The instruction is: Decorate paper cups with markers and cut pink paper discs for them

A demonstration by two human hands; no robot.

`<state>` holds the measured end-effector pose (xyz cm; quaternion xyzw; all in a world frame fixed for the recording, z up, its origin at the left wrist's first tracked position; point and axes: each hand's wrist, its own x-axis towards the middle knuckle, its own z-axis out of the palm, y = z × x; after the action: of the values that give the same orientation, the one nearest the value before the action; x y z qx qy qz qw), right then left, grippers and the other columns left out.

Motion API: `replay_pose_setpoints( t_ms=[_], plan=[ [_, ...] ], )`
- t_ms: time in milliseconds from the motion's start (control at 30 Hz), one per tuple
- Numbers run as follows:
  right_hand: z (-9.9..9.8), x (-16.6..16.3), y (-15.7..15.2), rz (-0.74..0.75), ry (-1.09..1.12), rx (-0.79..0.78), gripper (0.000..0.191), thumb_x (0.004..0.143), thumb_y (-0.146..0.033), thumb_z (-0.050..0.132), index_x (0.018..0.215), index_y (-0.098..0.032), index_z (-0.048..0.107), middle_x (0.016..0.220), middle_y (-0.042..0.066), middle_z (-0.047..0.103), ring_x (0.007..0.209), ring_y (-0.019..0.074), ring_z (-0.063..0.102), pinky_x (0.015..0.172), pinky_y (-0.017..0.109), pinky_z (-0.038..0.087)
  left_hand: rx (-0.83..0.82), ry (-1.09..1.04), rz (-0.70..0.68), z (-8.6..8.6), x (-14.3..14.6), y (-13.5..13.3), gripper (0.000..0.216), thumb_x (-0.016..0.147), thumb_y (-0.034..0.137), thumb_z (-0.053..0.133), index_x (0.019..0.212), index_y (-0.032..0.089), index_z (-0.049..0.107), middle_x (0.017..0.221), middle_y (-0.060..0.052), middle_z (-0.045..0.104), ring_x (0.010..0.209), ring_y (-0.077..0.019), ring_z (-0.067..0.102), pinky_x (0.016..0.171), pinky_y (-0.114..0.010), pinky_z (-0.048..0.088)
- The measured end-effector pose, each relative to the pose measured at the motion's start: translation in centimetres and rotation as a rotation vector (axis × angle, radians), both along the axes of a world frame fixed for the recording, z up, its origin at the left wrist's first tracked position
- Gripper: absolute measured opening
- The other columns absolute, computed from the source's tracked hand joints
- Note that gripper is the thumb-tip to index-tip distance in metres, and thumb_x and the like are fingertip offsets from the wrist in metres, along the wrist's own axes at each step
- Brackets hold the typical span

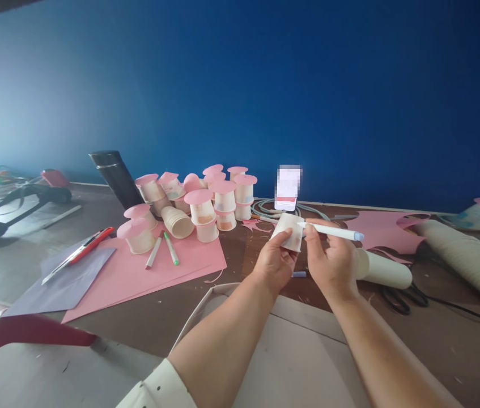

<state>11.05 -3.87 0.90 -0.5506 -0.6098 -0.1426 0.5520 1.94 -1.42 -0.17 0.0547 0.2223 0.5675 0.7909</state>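
A white paper cup (291,226) is gripped in my left hand (274,263), tilted in front of me. In my right hand (332,255) is a white marker with a pale blue end (335,231), its tip at the cup's side. Whether the tip touches the cup I cannot tell. Below my hands lies a small blue-violet marker cap (299,274). Beside my right wrist rests a white cup or short stack of cups (386,269) on its side. To the left stand several paper cups topped with pink paper discs (199,207), some stacked in pairs.
Pink sheets (158,277) and a purple-grey sheet (69,277) with a red utility knife (80,252) lie left, near two markers (170,248). A black flask (116,178) stands behind. A lit phone (288,190) leans at the wall. A long cup stack (464,260) and black cable (452,303) lie right.
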Motion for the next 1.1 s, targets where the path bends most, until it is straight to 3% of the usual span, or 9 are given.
replay_pose_setpoints(
  t_ms=[833,1100],
  plan=[
    [-0.37,-0.57,-0.17,0.009,-0.025,-0.069,0.03,0.09,-0.038,0.05,0.094,-0.017,0.071,0.093,0.009,0.074,0.086,0.0251,0.068,0.076,0.035,0.05,-0.038,-0.007,0.003,0.51,-0.23,0.02,0.017,0.08,0.01,0.063,0.096,0.01,0.066,0.086,-0.008,0.071,0.072,-0.0122,0.067,0.07,-0.019,0.054],
    [-0.38,-0.76,-0.33,0.006,-0.005,-0.077,0.032,0.09,-0.041,0.05,0.094,-0.017,0.071,0.094,0.01,0.074,0.086,0.0262,0.067,0.078,0.037,0.05,-0.046,-0.013,0.005,0.63,-0.28,-0.02,0.019,0.08,0.01,0.063,0.098,0.009,0.066,0.089,-0.01,0.072,0.075,-0.0133,0.069,0.074,-0.02,0.055]
  ],
)
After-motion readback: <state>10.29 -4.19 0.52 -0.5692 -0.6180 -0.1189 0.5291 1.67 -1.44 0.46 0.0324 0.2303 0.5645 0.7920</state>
